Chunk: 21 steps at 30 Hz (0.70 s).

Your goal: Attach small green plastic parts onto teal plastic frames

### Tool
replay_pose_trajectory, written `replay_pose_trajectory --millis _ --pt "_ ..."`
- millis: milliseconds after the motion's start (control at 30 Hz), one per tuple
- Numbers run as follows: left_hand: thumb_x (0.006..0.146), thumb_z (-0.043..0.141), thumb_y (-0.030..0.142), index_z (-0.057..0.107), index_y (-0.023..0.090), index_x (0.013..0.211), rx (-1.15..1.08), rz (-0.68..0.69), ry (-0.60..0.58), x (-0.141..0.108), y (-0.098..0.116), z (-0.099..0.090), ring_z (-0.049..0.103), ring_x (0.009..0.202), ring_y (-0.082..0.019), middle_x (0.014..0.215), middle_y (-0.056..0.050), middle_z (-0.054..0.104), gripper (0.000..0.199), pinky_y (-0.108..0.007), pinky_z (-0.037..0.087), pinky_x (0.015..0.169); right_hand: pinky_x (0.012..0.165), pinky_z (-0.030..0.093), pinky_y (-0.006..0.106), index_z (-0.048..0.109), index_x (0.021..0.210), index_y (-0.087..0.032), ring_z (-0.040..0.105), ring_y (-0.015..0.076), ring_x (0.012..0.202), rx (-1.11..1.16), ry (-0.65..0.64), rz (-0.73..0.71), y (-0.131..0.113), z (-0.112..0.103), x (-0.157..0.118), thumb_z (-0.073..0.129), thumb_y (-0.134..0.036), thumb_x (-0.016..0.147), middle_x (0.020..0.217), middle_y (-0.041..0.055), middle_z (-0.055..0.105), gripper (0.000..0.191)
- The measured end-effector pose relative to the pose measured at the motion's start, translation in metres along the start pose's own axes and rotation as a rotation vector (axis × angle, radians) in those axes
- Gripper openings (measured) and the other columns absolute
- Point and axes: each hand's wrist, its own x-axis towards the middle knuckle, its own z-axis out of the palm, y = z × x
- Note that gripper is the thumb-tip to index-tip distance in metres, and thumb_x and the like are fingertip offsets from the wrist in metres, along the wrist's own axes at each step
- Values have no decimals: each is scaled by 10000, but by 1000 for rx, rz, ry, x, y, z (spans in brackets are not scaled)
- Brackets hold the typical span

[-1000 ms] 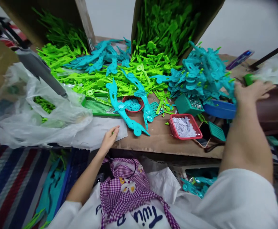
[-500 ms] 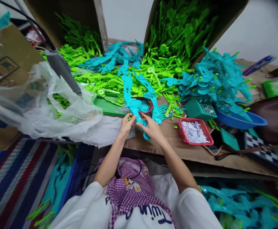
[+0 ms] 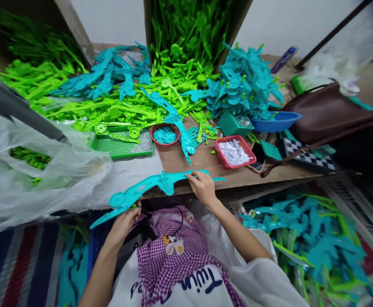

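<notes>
A turquoise plastic toy bow [image 3: 144,184] lies crosswise in front of my apron, over the table's front edge. My right hand [image 3: 203,186] is closed round its right limb, thumb below and fingers on top. Under the left limb, my left hand [image 3: 125,221] is pinched on a small bright green plastic piece [image 3: 134,206], close against the bow; whether they touch is hard to tell. Another turquoise bow part [image 3: 177,121] lies just beyond, beside a red round bowl [image 3: 152,138] of small turquoise pieces.
Green plastic parts [image 3: 116,111] are heaped across the back. A green tray [image 3: 109,147] holds small metal bits; a red basket [image 3: 226,160] holds white pieces. Turquoise bows pile over a blue basin [image 3: 282,122]. Plastic bags [image 3: 77,183] cover the left. A brown bag [image 3: 320,111] sits right.
The bow in my hands has turned from pointing away to lying crosswise and come closer to me. My hands have moved apart, the left one down and left. The view has swung right.
</notes>
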Motion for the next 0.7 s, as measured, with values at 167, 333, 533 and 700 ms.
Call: replay_pose_trajectory --millis 167,333,533,700 --pt "679 818 298 646 176 1081 -218 -117 29 -6 5 25 497 577 -50 866 -8 638 454 -165 389 490 781 397 341 695 1159 -195 596 213 912 7 -80 3 -7 23 14 499 -267 982 1096 104 695 273" --pt "695 802 157 600 154 886 -496 -295 48 -3 5 46 522 527 -32 901 -43 715 277 -131 410 454 927 380 417 613 1298 -234 538 272 1151 215 -4 50 -39 -6 7 546 -397 959 1290 125 605 382" --pt "827 676 82 660 132 834 -746 -407 62 15 7 59 620 648 -54 793 -12 692 53 -132 495 575 803 427 346 676 1184 -245 589 205 976 609 -190 -142 -102 -17 13 459 -330 1004 1092 82 683 294" --pt "855 677 143 700 128 939 -745 -340 48 12 4 49 611 706 -62 924 -31 706 88 -154 479 600 815 451 356 662 1177 -212 601 218 978 733 -273 -114 -120 -8 23 497 -372 984 1100 93 677 299"
